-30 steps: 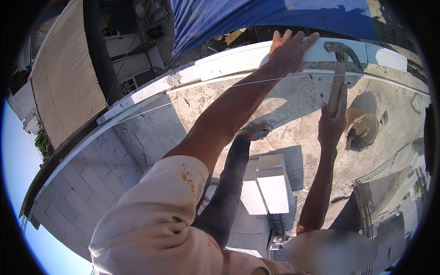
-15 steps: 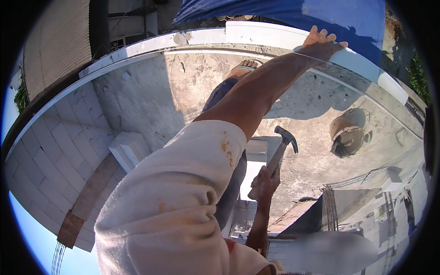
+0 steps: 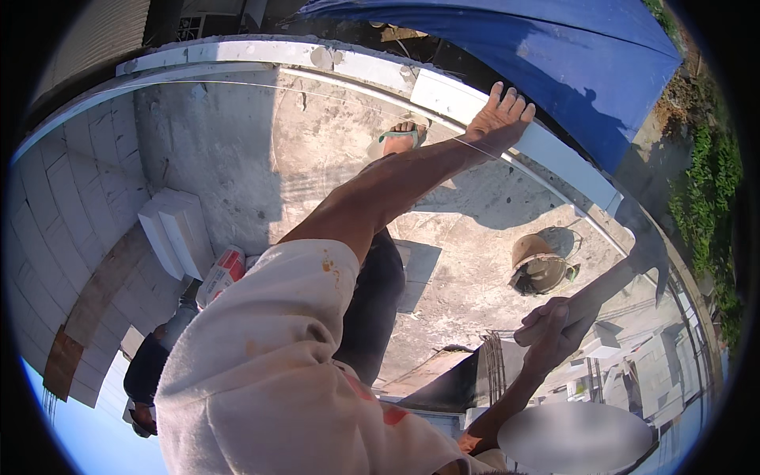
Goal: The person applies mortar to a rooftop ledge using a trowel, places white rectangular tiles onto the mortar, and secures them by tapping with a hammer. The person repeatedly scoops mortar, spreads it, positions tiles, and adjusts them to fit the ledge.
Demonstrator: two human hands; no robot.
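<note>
The hands are held well apart, and different things are met by each. The left hand point(image 3: 500, 123) is laid across a white block point(image 3: 450, 96) in the top row of the wall, with its fingers stretched over the far edge; the palm is hidden, so how firmly the block is pressed cannot be told. By the right hand point(image 3: 548, 336) a hammer point(image 3: 603, 299) is gripped around its handle, and the head is raised toward the right end of the wall (blurred a little, so whether anything is touched by it cannot be told). Along the near side of the blocks a white strip point(image 3: 554, 194) is seen, and beyond the wall a blue tarp point(image 3: 554, 71) is spread, with a shadow cast on it. On the sunlit floor point(image 3: 332, 150) a bucket point(image 3: 542, 265) is tipped toward the lower edge of the view, near the right hand. A foot in a green sandal point(image 3: 400, 141) is planted close to the wall. At the left, a few blocks point(image 3: 178, 229) are stacked against each other, a red and white bag point(image 3: 222, 273) is set near them, and another person point(image 3: 146, 368) is partly seen below. At the far right, green plants point(image 3: 701, 214) are lit by the sun.
</note>
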